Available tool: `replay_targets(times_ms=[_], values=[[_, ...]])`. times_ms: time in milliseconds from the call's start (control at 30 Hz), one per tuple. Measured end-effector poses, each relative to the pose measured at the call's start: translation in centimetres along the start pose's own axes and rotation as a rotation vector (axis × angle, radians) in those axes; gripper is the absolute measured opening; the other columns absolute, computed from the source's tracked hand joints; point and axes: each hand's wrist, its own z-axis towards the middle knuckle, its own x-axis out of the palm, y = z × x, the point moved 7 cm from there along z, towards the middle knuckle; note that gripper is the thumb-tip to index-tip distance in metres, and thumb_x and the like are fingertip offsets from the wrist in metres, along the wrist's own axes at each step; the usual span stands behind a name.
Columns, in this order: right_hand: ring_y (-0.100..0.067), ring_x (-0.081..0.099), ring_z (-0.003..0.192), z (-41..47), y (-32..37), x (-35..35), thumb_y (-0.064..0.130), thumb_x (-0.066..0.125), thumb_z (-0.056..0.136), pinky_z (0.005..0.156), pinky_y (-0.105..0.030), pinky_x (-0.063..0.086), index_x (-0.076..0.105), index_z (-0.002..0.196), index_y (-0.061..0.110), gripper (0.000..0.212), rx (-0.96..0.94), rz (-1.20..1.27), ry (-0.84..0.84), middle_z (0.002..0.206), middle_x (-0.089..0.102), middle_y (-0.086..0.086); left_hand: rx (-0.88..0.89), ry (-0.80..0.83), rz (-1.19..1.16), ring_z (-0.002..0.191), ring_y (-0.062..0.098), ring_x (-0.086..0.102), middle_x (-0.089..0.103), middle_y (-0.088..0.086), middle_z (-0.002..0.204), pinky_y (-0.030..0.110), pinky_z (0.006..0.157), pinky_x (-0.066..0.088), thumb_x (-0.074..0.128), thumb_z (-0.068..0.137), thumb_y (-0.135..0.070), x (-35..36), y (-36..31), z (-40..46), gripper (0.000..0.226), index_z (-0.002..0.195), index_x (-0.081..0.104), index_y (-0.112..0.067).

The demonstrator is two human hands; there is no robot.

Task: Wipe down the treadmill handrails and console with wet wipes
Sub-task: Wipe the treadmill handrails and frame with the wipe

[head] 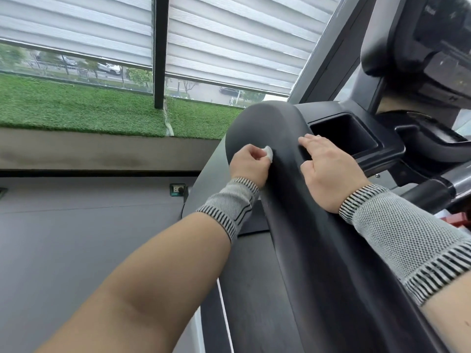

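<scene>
The left hand has its fingers curled round a small wad of white wet wipe, pinching it against the outer side of the broad black handrail, close to where the rail bends over at its far end. Only a corner of the wipe shows past the knuckles; the rest is buried in the fist. Across the rail from that grip, the right hand lies flat on the rail's top with fingers straight and spread slightly, holding nothing. Just past the right fingertips sits a dark rectangular tray pocket, and beyond it, up and to the right, the console, cut off by the frame edge and too dark and blurred to read. Both wrists wear grey knit sleeves. To the left of the grip, well apart, are a grey floor, a small green wall socket, a strip of artificial grass and white blinds over a window. The treadmill's lower frame is hidden behind the left forearm.
</scene>
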Motion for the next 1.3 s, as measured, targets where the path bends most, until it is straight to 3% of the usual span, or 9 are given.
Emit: replay_targets(times_ms=[167, 267, 467, 600, 733, 900, 1033, 1133, 1300], values=[[-0.013, 0.019, 0.143, -0.3, 0.3, -0.1, 0.013, 0.037, 0.095, 0.115, -0.023, 0.011, 0.032, 0.145, 0.010, 0.051, -0.007, -0.012, 0.008, 0.154, 0.028, -0.004, -0.018, -0.005, -0.115, 0.054, 0.009, 0.050, 0.054, -0.005, 0.059, 0.016, 0.057, 0.044, 0.066, 0.084, -0.010, -2.4, 3.8, -5.2, 0.027, 0.063, 0.053, -0.022], [-0.014, 0.019, 0.143, -0.3, 0.7, -0.2, 0.013, 0.037, 0.094, 0.115, -0.024, 0.012, 0.031, 0.146, 0.009, 0.052, -0.035, -0.039, 0.015, 0.154, 0.027, -0.005, 0.058, 0.081, -0.126, 0.056, 0.006, 0.049, 0.055, -0.003, 0.062, 0.016, 0.059, 0.042, 0.065, 0.080, -0.001, -1.3, 5.1, -8.4, 0.030, 0.064, 0.053, -0.022], [-0.014, 0.011, 0.145, 0.6, 1.8, 0.0, 0.014, 0.037, 0.095, 0.114, -0.021, 0.005, 0.022, 0.149, 0.011, 0.055, -0.084, -0.146, 0.101, 0.157, 0.017, -0.004, 0.040, 0.022, -0.100, 0.054, 0.001, 0.047, 0.050, -0.009, 0.060, 0.012, 0.058, 0.042, 0.062, 0.083, -0.004, -0.2, 2.8, -2.7, 0.032, 0.062, 0.049, -0.024], [-0.015, 0.010, 0.145, 2.1, 2.5, 0.5, 0.015, 0.036, 0.095, 0.116, -0.025, 0.007, 0.022, 0.149, 0.011, 0.056, -0.078, -0.165, 0.118, 0.158, 0.015, -0.003, -0.044, 0.004, -0.160, 0.053, 0.008, 0.050, 0.052, -0.006, 0.060, 0.033, 0.066, 0.055, 0.065, 0.085, -0.010, -0.4, 3.0, -0.6, 0.028, 0.063, 0.052, -0.022], [-0.013, 0.009, 0.145, 3.2, 2.7, 0.4, 0.016, 0.035, 0.096, 0.116, -0.025, 0.007, 0.022, 0.149, 0.012, 0.055, -0.073, -0.156, 0.113, 0.158, 0.015, -0.002, -0.079, -0.009, -0.220, 0.044, -0.005, 0.047, 0.050, -0.006, 0.058, 0.010, 0.054, 0.040, 0.061, 0.082, 0.005, -1.7, 5.8, -4.4, 0.032, 0.063, 0.050, -0.017], [-0.013, 0.014, 0.144, 3.5, 1.8, 0.7, 0.015, 0.037, 0.095, 0.114, -0.023, 0.008, 0.027, 0.147, 0.010, 0.053, -0.048, -0.124, 0.082, 0.156, 0.020, -0.004, -0.156, 0.119, -0.303, 0.045, -0.001, 0.047, 0.051, -0.014, 0.047, 0.013, 0.053, 0.040, 0.061, 0.082, 0.007, 0.4, 8.8, -8.2, 0.030, 0.064, 0.051, -0.015], [-0.012, 0.016, 0.143, 3.6, 1.7, 0.8, 0.013, 0.037, 0.095, 0.114, -0.022, 0.009, 0.028, 0.147, 0.011, 0.053, -0.045, -0.106, 0.049, 0.155, 0.023, -0.003, -0.132, 0.051, -0.308, 0.039, -0.003, 0.045, 0.049, -0.010, 0.051, 0.008, 0.047, 0.036, 0.057, 0.082, 0.011, 0.6, 7.6, -4.4, 0.031, 0.064, 0.049, -0.014], [-0.013, 0.019, 0.143, 3.7, 1.6, 0.8, 0.012, 0.038, 0.094, 0.115, -0.022, 0.010, 0.031, 0.146, 0.010, 0.052, -0.052, -0.095, 0.030, 0.154, 0.026, -0.004, -0.158, -0.020, -0.338, 0.042, -0.001, 0.045, 0.049, -0.002, 0.059, 0.015, 0.050, 0.042, 0.061, 0.084, 0.005, 0.7, 7.6, -1.2, 0.030, 0.064, 0.051, -0.014], [-0.013, 0.025, 0.140, 3.7, 1.4, 0.5, 0.009, 0.039, 0.092, 0.113, -0.020, 0.013, 0.036, 0.143, 0.009, 0.051, -0.051, -0.053, -0.010, 0.151, 0.033, -0.005, -0.179, -0.046, -0.330, 0.043, -0.001, 0.045, 0.052, -0.010, 0.050, 0.016, 0.051, 0.041, 0.061, 0.082, 0.006, -0.9, 8.4, -2.5, 0.030, 0.063, 0.052, -0.015]])
